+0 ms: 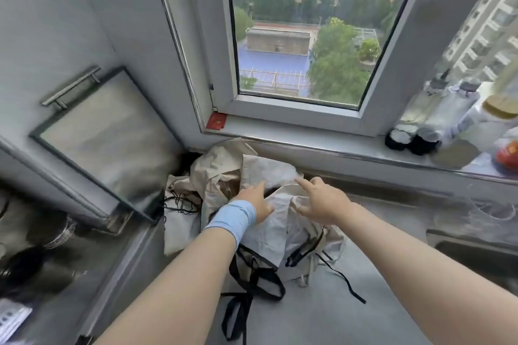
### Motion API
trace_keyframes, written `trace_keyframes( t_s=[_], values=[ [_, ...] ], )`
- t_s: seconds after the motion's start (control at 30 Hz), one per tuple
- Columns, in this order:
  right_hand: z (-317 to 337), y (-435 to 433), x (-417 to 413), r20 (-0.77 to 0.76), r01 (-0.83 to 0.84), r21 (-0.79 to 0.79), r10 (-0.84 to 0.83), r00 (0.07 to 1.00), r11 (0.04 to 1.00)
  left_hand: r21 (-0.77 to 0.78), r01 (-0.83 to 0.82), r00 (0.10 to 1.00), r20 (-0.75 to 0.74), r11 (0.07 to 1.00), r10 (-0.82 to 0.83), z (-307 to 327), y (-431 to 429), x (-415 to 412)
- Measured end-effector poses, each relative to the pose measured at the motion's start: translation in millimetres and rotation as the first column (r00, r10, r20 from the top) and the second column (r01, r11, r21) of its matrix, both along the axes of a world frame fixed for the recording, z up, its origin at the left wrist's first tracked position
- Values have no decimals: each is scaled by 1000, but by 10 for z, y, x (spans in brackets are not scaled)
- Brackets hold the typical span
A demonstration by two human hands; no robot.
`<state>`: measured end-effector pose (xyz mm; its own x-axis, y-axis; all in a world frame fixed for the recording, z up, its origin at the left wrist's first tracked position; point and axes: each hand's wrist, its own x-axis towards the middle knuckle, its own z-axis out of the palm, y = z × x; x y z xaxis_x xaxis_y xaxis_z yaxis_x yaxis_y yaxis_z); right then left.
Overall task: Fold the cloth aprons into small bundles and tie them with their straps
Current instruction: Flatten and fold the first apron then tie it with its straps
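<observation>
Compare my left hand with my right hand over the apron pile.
The left hand has a light blue band around its wrist; the right hand has a bare wrist. The left hand lies on the pale aprons with fingers reaching into the folds; the right hand has its forefinger stretched toward the heap, and whether it touches is unclear. Both are palm down over the heap, gripping nothing.

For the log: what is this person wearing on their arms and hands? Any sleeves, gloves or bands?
The left forearm and right forearm are bare, with no sleeves in view. The left hand and right hand wear no gloves. A wide light-blue band wraps the left wrist; the right wrist carries nothing. Rings or finer marks cannot be told through the blur.
</observation>
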<state>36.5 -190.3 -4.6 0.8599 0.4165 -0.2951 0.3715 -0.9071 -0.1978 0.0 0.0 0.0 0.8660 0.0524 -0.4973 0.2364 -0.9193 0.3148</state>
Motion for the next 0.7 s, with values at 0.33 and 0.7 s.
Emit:
trace_keyframes(
  t_s=[0.33, 0.7],
  values=[
    [-53, 89, 107, -53, -104, -140, 98, 994, 985, -79, -171, 983, -83, 982, 165, -110, 122, -3],
    [875, 1031, -195, 68, -149, 68, 144, 987, 986, -106, 103, 979, 185, 989, -82, 887, 805, -249]
  ],
)
